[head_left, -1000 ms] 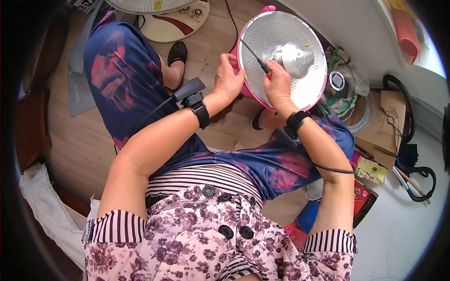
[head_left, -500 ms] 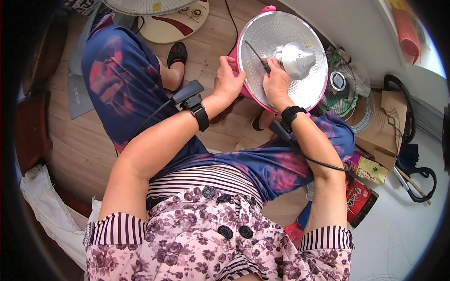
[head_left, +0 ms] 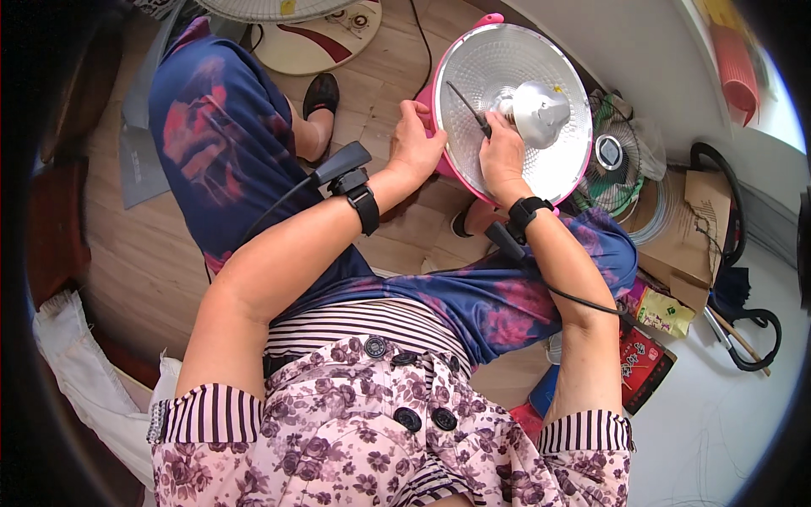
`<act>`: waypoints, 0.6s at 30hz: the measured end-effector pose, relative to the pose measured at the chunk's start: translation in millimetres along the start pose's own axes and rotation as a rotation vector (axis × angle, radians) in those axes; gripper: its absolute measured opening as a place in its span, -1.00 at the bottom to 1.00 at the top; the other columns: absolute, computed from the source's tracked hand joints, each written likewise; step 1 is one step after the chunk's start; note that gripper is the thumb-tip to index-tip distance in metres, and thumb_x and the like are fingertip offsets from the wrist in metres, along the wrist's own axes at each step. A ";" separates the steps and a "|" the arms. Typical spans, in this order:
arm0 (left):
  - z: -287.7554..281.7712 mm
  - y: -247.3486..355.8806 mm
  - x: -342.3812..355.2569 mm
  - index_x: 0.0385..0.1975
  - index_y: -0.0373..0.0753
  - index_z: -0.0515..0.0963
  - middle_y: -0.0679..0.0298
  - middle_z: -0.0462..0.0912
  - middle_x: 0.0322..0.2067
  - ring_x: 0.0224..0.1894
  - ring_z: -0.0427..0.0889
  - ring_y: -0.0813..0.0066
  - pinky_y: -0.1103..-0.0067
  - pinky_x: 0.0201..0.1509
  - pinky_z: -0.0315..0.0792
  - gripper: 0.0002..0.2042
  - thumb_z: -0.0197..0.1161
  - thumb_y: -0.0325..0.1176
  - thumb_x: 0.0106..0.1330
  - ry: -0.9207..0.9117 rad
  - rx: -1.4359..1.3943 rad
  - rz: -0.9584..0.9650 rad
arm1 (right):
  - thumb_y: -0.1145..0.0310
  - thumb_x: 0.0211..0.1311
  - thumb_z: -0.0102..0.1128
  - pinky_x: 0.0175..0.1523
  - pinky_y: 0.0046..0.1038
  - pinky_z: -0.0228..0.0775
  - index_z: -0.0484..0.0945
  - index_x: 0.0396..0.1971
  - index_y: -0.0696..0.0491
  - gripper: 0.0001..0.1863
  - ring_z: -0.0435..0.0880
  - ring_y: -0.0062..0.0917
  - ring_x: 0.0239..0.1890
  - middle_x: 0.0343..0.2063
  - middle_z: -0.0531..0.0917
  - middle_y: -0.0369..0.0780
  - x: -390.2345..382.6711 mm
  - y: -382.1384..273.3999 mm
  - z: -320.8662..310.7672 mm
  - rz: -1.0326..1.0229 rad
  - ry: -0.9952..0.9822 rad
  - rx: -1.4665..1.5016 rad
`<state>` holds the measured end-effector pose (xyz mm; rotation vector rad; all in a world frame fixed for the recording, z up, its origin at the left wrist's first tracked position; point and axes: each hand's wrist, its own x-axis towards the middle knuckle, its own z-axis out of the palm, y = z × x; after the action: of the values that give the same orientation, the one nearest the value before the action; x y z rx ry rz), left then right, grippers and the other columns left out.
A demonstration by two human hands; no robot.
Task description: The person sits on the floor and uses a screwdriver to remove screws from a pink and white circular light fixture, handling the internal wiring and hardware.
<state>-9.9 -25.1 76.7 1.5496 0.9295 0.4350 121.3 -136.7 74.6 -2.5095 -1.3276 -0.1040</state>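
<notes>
A round dish heater (head_left: 553, 179) with a pink rim and a shiny, dimpled silver reflector tilts up between my knees. A silver metal cap (head_left: 541, 116) stands out at its centre. My left hand (head_left: 415, 142) grips the heater's left edge, with the thumb at the rim and the fingers partly hidden behind it. In front of the reflector, my right hand (head_left: 503, 159) is closed around a screwdriver (head_left: 484, 126) with a dark handle. Its thin shaft points up and left, away from the cap. The right fingertips lie close to the cap's base; whether they touch it I cannot tell.
A wire-caged fan (head_left: 608, 152) sits right of the heater beside a torn cardboard box (head_left: 699, 215) and coiled wire. A cream round base (head_left: 317, 38) lies on the wooden floor at the far left. A red box (head_left: 646, 365) is near my right forearm. A black cord runs left of the heater.
My right hand and the screwdriver have shifted slightly right and down. My left hand keeps its grip on the heater's edge. The whole view has moved a little.
</notes>
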 end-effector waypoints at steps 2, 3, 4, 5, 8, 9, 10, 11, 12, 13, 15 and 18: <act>-0.8 -0.7 -0.4 -0.12 -0.30 0.20 -0.01 0.53 -0.31 -0.22 0.54 0.07 0.33 -0.10 0.39 -0.55 0.24 -0.41 0.01 0.007 0.030 -0.006 | 0.58 0.00 0.02 0.01 -0.30 0.40 0.54 -0.17 0.14 -0.67 0.54 -0.24 -0.07 -0.08 0.54 -0.10 2.7 1.2 0.7 0.009 -0.037 -0.012; -0.9 -1.3 -0.3 -0.12 -0.30 0.20 -0.01 0.53 -0.31 -0.22 0.54 0.07 0.33 -0.10 0.39 -0.55 0.24 -0.41 0.01 0.009 0.030 -0.005 | 0.57 0.03 -0.03 -0.01 -0.31 0.41 0.55 -0.19 0.14 -0.69 0.55 -0.24 -0.07 -0.07 0.54 -0.10 3.8 2.6 1.6 0.020 -0.073 -0.026; -1.1 -2.0 -0.3 -0.12 -0.30 0.20 0.00 0.53 -0.31 -0.22 0.54 0.07 0.33 -0.10 0.39 -0.55 0.24 -0.41 0.01 0.009 0.024 0.000 | 0.57 0.03 -0.03 -0.01 -0.31 0.41 0.55 -0.19 0.14 -0.69 0.55 -0.24 -0.07 -0.07 0.54 -0.10 4.8 3.8 2.9 0.019 -0.073 -0.025; -1.3 -2.7 -0.1 -0.12 -0.30 0.20 0.00 0.53 -0.32 -0.23 0.54 0.07 0.33 -0.11 0.39 -0.55 0.24 -0.41 0.01 0.009 0.017 0.006 | 0.58 -0.01 0.05 0.01 -0.33 0.39 0.55 -0.19 0.12 -0.69 0.55 -0.24 -0.08 -0.09 0.55 -0.12 5.4 4.6 4.5 0.032 -0.076 -0.019; -0.5 -5.5 1.4 -0.13 -0.29 0.20 0.01 0.53 -0.33 -0.25 0.55 0.08 0.33 -0.12 0.40 -0.55 0.24 -0.41 0.00 0.009 0.005 0.007 | 0.58 -0.05 0.13 0.00 -0.33 0.38 0.56 -0.21 0.09 -0.69 0.55 -0.24 -0.14 -0.17 0.56 -0.15 4.9 2.6 6.8 0.045 -0.050 -0.013; -0.8 -4.9 1.2 -0.13 -0.29 0.20 0.01 0.53 -0.33 -0.25 0.55 0.08 0.33 -0.12 0.40 -0.55 0.24 -0.41 0.00 0.009 0.006 0.006 | 0.58 -0.05 0.13 -0.04 -0.32 0.39 0.57 -0.24 0.08 -0.71 0.55 -0.24 -0.18 -0.22 0.55 -0.16 4.9 1.6 7.8 0.042 -0.017 -0.012; -1.1 -4.3 1.1 -0.13 -0.29 0.20 0.01 0.53 -0.34 -0.26 0.55 0.08 0.33 -0.12 0.40 -0.55 0.24 -0.41 0.00 0.003 -0.006 0.000 | 0.58 -0.05 0.13 -0.04 -0.32 0.39 0.57 -0.24 0.08 -0.71 0.55 -0.24 -0.18 -0.22 0.55 -0.16 4.6 1.3 8.1 0.044 -0.018 -0.011; -1.1 -3.6 0.9 -0.13 -0.29 0.20 0.01 0.53 -0.36 -0.27 0.55 0.09 0.34 -0.13 0.40 -0.55 0.24 -0.41 -0.01 -0.002 -0.018 -0.007 | 0.56 -0.01 0.06 -0.08 -0.31 0.41 0.57 -0.25 0.09 -0.73 0.56 -0.23 -0.22 -0.27 0.55 -0.14 4.2 1.1 8.2 0.031 0.001 -0.011; -1.1 -2.8 0.6 -0.13 -0.29 0.20 0.01 0.53 -0.36 -0.27 0.55 0.09 0.34 -0.13 0.40 -0.55 0.24 -0.41 -0.01 -0.004 -0.018 -0.007 | 0.54 0.03 -0.01 -0.11 -0.30 0.43 0.58 -0.27 0.10 -0.74 0.57 -0.22 -0.25 -0.31 0.54 -0.13 3.5 1.2 8.5 0.019 0.021 -0.011; -0.9 -2.0 0.2 -0.13 -0.29 0.20 0.02 0.53 -0.36 -0.28 0.55 0.10 0.35 -0.14 0.41 -0.55 0.24 -0.41 -0.01 0.004 0.007 0.000 | 0.54 0.03 -0.01 -0.11 -0.30 0.43 0.58 -0.27 0.10 -0.74 0.57 -0.22 -0.25 -0.31 0.54 -0.13 2.9 1.3 8.8 0.021 0.021 -0.012; 0.0 -3.1 0.6 -0.13 -0.29 0.20 0.02 0.53 -0.37 -0.28 0.56 0.11 0.35 -0.14 0.41 -0.55 0.24 -0.41 -0.01 0.012 0.030 0.008 | 0.55 0.02 0.00 -0.12 -0.28 0.42 0.58 -0.29 0.09 -0.76 0.57 -0.22 -0.25 -0.30 0.55 -0.12 2.1 1.6 9.2 0.009 0.021 0.022; 0.4 -8.8 2.6 -0.13 -0.29 0.20 0.02 0.54 -0.36 -0.28 0.56 0.13 0.36 -0.14 0.41 -0.55 0.24 -0.41 -0.01 0.003 -0.019 -0.015 | 0.55 0.00 0.03 -0.13 -0.27 0.41 0.58 -0.33 0.10 -0.79 0.57 -0.21 -0.25 -0.30 0.55 -0.10 0.3 -0.5 7.2 0.015 0.003 0.059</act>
<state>-10.7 -23.8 67.7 1.5239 0.9369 0.4344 120.6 -134.1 67.8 -2.4686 -1.2912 -0.0646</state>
